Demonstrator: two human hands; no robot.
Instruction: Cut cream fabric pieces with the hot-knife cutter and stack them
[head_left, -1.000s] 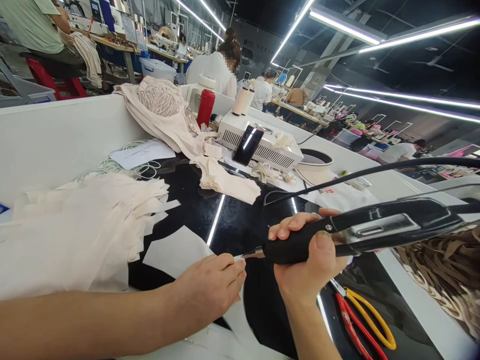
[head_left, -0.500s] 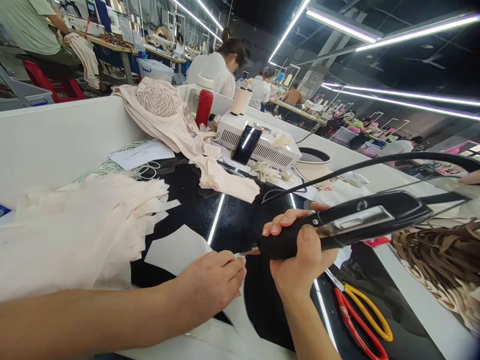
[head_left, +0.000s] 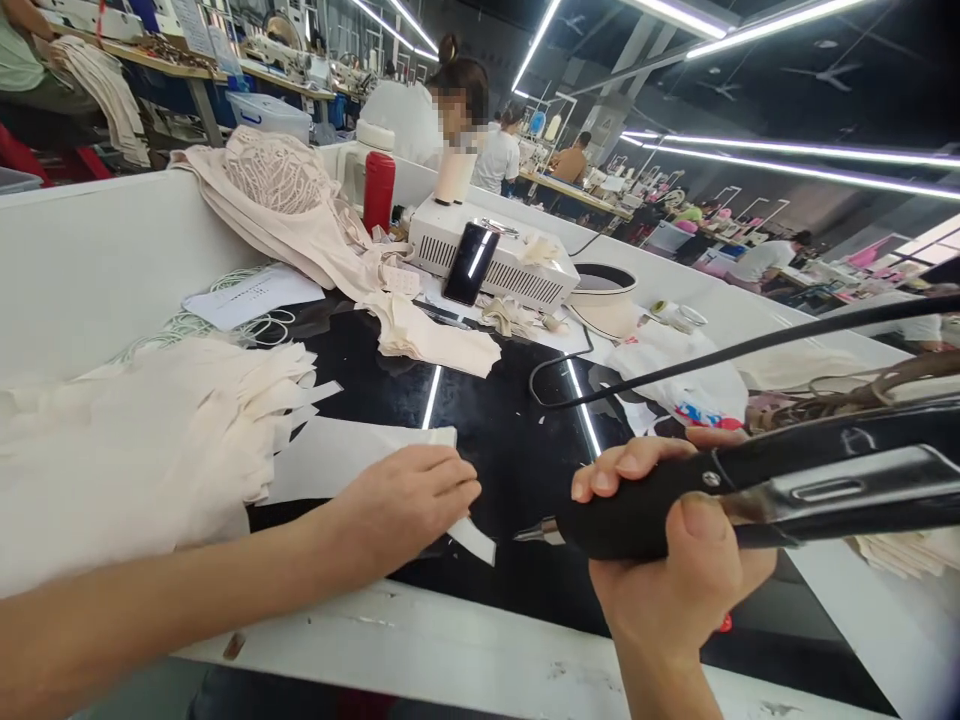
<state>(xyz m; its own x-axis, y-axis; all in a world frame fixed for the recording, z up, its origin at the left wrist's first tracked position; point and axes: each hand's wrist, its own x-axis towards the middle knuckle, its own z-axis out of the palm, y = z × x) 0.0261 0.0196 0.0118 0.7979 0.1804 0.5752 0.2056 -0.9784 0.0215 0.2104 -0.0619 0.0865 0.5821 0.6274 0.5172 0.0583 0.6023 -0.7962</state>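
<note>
My left hand (head_left: 409,505) is closed, its fingers pressed together on a white fabric piece (head_left: 315,465) lying on the glossy black surface (head_left: 517,440). One narrow end of the piece sticks out beyond the fingertips. My right hand (head_left: 675,540) is wrapped round a black corded hand tool (head_left: 622,510) with a pointed metal tip (head_left: 536,532). That tip is a short way right of the fabric, apart from it. A metal lever runs along the tool's body, under my right thumb. Left of my left hand lies a heap of cream fabric pieces (head_left: 142,440).
Farther back are a stack of cream fabric (head_left: 442,340), a phone (head_left: 471,262) leaning on a vented white box (head_left: 525,265), a red bottle (head_left: 379,190) and lace-patterned bra parts (head_left: 274,180). The black cord (head_left: 675,370) crosses the right side. Co-workers sit beyond the low white partition.
My right hand has moved the tool right, away from my left hand, leaving a gap. The fabric under my left hand has turned. The scissors are now almost wholly hidden, and the camera view has shifted.
</note>
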